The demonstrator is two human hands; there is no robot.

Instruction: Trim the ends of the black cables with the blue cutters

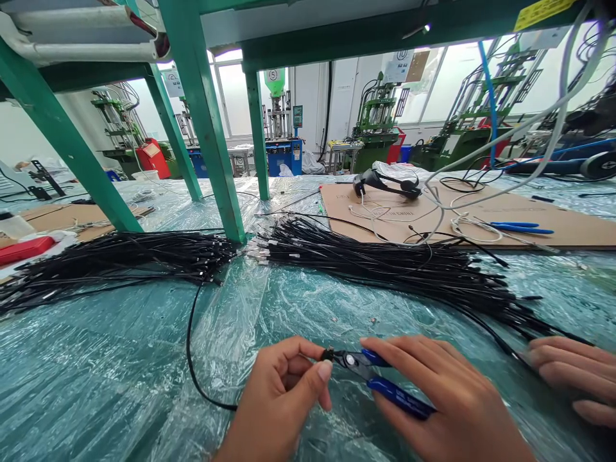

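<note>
Four green machines [378,109] along the far side of a bright workshop, tall windows [235,96] behind them, green steel legs [202,109] rising in front. Spread across the near foreground, a wrinkled clear plastic sheet [144,385]; on it, two long heaps of black cables, one to the left [120,263] and one to the right [385,269], their metal-tipped ends meeting near the middle. Farther right, a brown cardboard sheet [481,218] under a black headset [385,185], loose white wires [462,221] and a second pair of blue pliers [522,228]. Out from the left heap, a single black cable [188,340], looped toward the near side and in behind the left hand [274,404]. A small dark end [328,354] at the tip of the small blue-handled pliers [397,394], close to the near edge of the view. Left thumb and forefinger pinched narrowly about that end, the other fingers curled in. Right hand [447,398] over the pliers' handles, fingers closed around them. At the right edge, a third hand [572,378], probably a co-worker's, well apart from these two. Step in hand, by the look of the grip: work on that one end. Called for next, in all likelihood: a steady squeeze of the handles.
</note>
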